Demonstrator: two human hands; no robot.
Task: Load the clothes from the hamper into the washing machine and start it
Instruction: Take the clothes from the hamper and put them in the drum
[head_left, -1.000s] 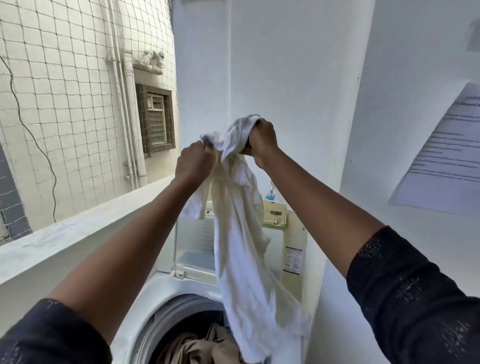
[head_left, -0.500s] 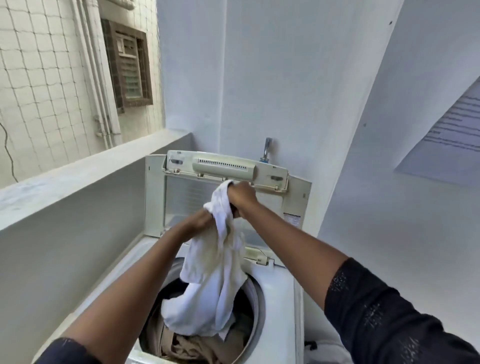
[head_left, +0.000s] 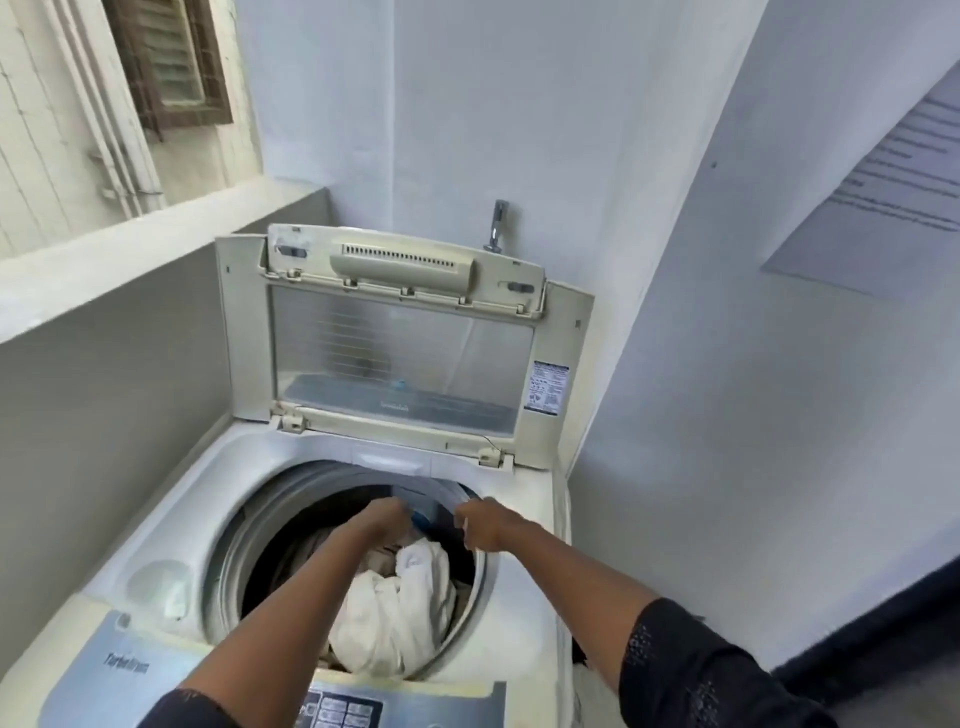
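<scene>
Washer (head_left: 171, 519) w/ lid (head_left: 400, 358) up, blue walls (head_left: 519, 130) (tap (head_left: 497, 226) behind).

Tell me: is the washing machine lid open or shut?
Open. The lid stands upright behind the drum, and the white garment lies visible inside.

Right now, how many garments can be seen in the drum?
2: a white garment on top, towards the front, and a beige garment just behind it, partly covered by it. More may lie hidden beneath.
</scene>
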